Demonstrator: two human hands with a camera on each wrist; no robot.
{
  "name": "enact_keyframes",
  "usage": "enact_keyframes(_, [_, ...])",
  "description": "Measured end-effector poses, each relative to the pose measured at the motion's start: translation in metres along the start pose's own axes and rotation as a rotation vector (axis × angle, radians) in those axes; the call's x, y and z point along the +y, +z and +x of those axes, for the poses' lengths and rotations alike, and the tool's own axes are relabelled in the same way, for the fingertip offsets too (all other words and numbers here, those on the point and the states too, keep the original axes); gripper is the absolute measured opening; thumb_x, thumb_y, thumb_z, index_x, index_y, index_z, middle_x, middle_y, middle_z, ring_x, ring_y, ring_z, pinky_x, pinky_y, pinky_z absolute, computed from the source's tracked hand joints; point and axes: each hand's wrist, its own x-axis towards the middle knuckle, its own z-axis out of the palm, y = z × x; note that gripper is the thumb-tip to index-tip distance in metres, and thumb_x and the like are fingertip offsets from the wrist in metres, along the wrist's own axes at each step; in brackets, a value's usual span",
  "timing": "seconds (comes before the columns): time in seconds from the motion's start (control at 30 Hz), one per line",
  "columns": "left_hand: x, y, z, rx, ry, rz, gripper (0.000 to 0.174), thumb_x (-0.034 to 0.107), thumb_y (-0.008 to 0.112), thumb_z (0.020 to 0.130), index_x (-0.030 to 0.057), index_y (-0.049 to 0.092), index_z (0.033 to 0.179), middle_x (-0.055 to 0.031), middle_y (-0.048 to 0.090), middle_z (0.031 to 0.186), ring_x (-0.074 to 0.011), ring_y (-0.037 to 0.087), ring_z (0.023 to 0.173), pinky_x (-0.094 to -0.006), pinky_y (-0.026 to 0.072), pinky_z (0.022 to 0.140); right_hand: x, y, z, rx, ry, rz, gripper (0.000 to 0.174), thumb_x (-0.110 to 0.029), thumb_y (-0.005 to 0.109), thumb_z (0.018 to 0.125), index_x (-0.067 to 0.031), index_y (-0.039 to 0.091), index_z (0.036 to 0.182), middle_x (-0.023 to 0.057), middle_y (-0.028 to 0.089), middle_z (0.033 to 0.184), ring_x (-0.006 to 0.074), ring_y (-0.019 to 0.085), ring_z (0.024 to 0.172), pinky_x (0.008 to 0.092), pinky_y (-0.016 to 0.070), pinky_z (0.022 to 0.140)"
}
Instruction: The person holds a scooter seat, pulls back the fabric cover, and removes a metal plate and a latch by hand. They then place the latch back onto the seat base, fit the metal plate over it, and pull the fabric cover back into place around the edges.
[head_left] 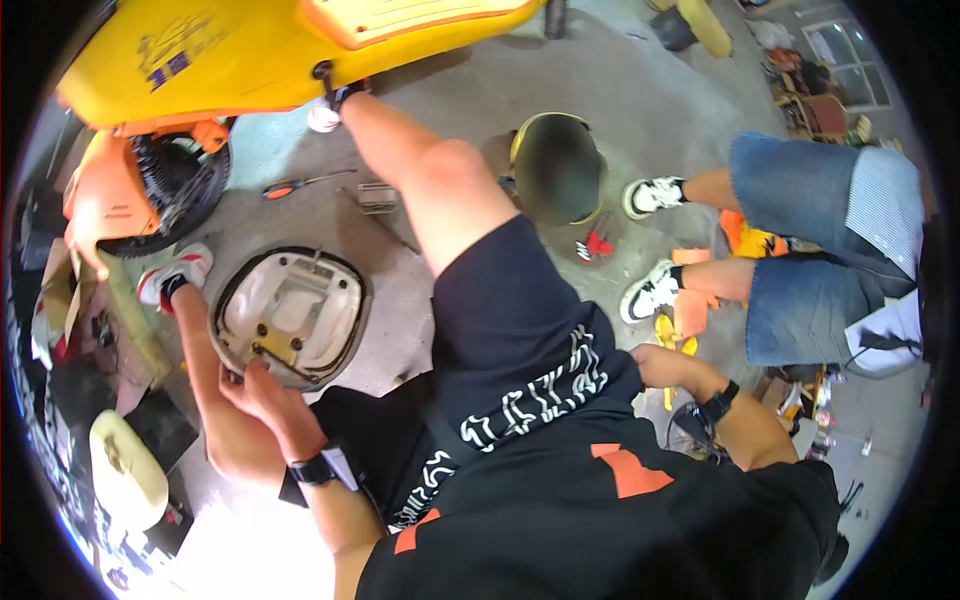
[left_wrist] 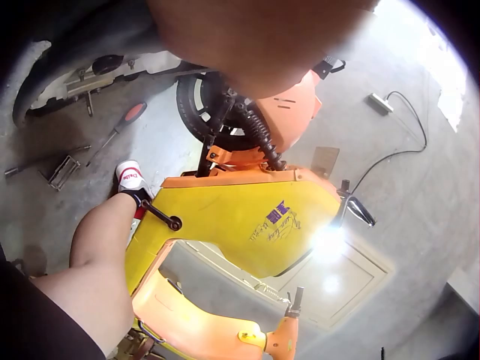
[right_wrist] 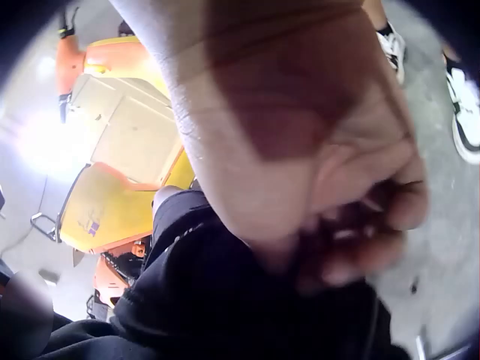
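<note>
An upturned scooter seat (head_left: 300, 300), with a pale underside and a black rim, stands on the floor between the person's legs. My left hand (head_left: 265, 398) grips its near rim, the thumb over the edge beside a metal bracket (head_left: 278, 352). In the left wrist view the forearm fills the top and hides the fingers, while part of the seat (left_wrist: 97, 79) shows at the upper left. My right hand (head_left: 665, 368) rests by the dark shorts at the right thigh. The right wrist view shows its fingers (right_wrist: 360, 259) loosely curled, with nothing visible held.
A yellow and orange scooter (head_left: 220, 60) lies on its side ahead. On the floor are a screwdriver (head_left: 300, 184), a metal bracket piece (head_left: 377, 198) and a dark rounded thing with a yellow rim (head_left: 560, 170). Another person's shoes (head_left: 655, 195) and orange parts (head_left: 690, 310) are at the right.
</note>
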Motion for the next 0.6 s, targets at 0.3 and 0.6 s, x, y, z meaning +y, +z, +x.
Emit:
enact_keyframes(0.3, [-0.017, -0.001, 0.01, 0.177, 0.076, 0.071, 0.049, -0.015, 0.047, 0.068, -0.0099, 0.059, 0.115, -0.0133, 0.065, 0.109, -0.0219, 0.064, 0.097, -0.0304, 0.0505, 0.086, 0.03, 0.021, 0.043, 0.512, -0.289, 0.057, 0.029, -0.013, 0.074, 0.084, -0.0002, 0.068, 0.109, 0.0037, 0.071, 0.093, 0.0102, 0.059, 0.087, 0.028, 0.0505, 0.079])
enact_keyframes(0.6, [-0.023, -0.008, 0.011, 0.294, 0.036, 0.138, 0.05, -0.006, 0.056, 0.073, -0.011, 0.049, 0.123, -0.018, 0.057, 0.113, -0.0231, 0.06, 0.096, -0.0309, 0.0489, 0.089, -0.02, 0.01, 0.071, 0.301, -0.5, 0.306, 0.041, -0.001, 0.07, 0.087, 0.0044, 0.059, 0.126, 0.0042, 0.067, 0.12, 0.013, 0.061, 0.106, 0.0282, 0.0475, 0.094])
